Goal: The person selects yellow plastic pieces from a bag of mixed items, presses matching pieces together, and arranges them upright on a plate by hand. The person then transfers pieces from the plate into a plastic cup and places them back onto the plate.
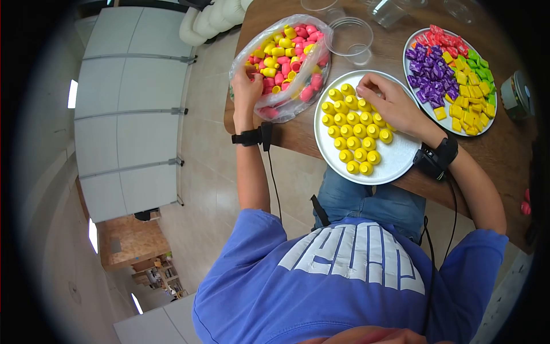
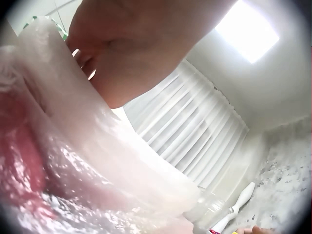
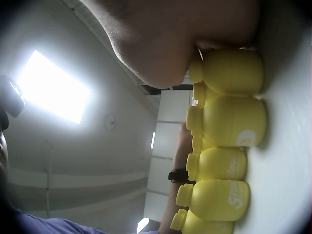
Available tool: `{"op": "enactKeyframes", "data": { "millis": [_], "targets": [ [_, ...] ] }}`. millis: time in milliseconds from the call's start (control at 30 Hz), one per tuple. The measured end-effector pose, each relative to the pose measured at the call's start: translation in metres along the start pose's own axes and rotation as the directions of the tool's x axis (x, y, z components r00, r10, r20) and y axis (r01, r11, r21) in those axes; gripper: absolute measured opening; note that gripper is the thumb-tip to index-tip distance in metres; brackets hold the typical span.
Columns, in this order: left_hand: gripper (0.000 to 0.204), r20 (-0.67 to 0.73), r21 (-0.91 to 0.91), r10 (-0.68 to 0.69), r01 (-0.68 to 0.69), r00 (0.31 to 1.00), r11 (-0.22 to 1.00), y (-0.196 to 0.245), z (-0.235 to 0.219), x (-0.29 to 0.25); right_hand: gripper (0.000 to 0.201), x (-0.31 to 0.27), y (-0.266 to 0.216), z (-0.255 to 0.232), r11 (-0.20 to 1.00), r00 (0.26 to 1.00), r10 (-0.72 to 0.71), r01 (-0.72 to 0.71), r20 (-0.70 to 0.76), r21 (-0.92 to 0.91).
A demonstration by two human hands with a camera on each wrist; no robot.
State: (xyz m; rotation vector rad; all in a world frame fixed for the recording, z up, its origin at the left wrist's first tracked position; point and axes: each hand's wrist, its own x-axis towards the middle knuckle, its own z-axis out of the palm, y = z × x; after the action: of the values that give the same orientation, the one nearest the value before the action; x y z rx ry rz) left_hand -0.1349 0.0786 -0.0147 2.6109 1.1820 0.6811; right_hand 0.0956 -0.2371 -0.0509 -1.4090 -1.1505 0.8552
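Note:
My left hand [image 1: 247, 90] reaches over the near-left rim of a clear plastic bag [image 1: 281, 113], its fingertips down among small yellow and pink bottles [image 1: 285, 43]. In the left wrist view the bag's crumpled film [image 2: 97, 141] hides most of that hand's fingers. Over a round white plate [image 1: 395, 163], my right hand [image 1: 392, 103] bends its fingers down at the far edge of a cluster of yellow bottles [image 1: 354, 130]. These stand upright, packed close together. The right wrist view has the hand right behind the end yellow bottle [image 3: 234, 72]; I cannot tell whether it grips one.
An oval tray [image 1: 413, 92] of purple, red, yellow and green wrapped sweets [image 1: 472, 103] stands at the right. Clear plastic cups [image 1: 349, 37] are beyond the plate, and a jar [image 1: 515, 94] is at the far right. Cables [image 1: 276, 189] hang from both wrist cameras.

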Motion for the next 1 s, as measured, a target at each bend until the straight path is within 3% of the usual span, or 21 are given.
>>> {"op": "enactKeyframes", "data": {
  "millis": [67,133,233,267,333,467,533,567,633,700,767,1000],
  "targets": [
    [0.032,0.011,-0.071,0.016,-0.015,1.0,0.997,-0.001,0.004,0.0,0.033,-0.001,0.0,-0.001,1.0,1.0,-0.001,0.001,0.0,-0.017],
    [0.038,0.1,0.068,0.157,-0.164,0.982,0.984,-0.006,0.009,0.0,0.033,0.0,0.0,-0.001,1.0,1.0,0.004,-0.004,0.008,-0.022],
    [0.038,0.079,0.053,0.183,-0.187,0.98,0.981,0.006,0.009,-0.006,0.033,0.0,0.001,0.0,0.999,1.0,-0.003,0.004,0.006,-0.032],
    [0.038,0.082,0.052,0.185,-0.189,0.979,0.981,0.013,0.009,-0.009,0.033,0.0,0.001,0.0,1.0,1.0,-0.001,0.001,0.003,-0.031],
    [0.033,0.039,-0.119,0.104,-0.099,0.994,0.988,0.026,0.009,-0.016,0.034,-0.001,0.001,0.0,0.999,1.0,-0.007,0.007,-0.002,-0.041],
    [0.027,0.079,-0.186,0.048,-0.033,0.996,0.982,0.032,0.01,-0.019,0.034,0.001,0.006,0.002,0.999,1.0,-0.01,0.01,-0.014,-0.039],
    [0.024,-0.028,-0.151,0.177,-0.179,0.984,0.972,0.035,0.007,-0.024,0.026,0.0,0.01,0.004,0.998,0.998,-0.055,0.055,-0.034,-0.014],
    [0.024,-0.02,-0.156,0.181,-0.182,0.983,0.971,0.042,0.004,-0.028,0.026,0.0,0.01,0.004,0.999,0.998,-0.047,0.047,-0.041,-0.014],
    [0.022,-0.13,-0.256,0.185,-0.214,0.974,0.943,0.067,-0.012,-0.04,0.026,0.0,0.009,0.004,0.999,0.999,-0.027,0.026,-0.026,-0.025],
    [0.021,-0.086,-0.298,0.162,-0.18,0.983,0.937,0.091,-0.023,-0.059,0.027,0.0,0.008,0.003,0.999,1.0,-0.022,0.021,-0.019,-0.031],
    [0.021,0.052,-0.453,0.241,-0.193,0.969,0.87,0.107,-0.027,-0.077,0.027,0.0,0.008,0.004,0.999,0.999,-0.025,0.024,-0.03,-0.034],
    [0.015,0.111,-0.534,0.295,-0.193,0.949,0.823,0.122,-0.003,-0.104,0.034,0.0,0.009,0.003,0.999,0.999,-0.035,0.035,-0.006,-0.028]
  ]
}}
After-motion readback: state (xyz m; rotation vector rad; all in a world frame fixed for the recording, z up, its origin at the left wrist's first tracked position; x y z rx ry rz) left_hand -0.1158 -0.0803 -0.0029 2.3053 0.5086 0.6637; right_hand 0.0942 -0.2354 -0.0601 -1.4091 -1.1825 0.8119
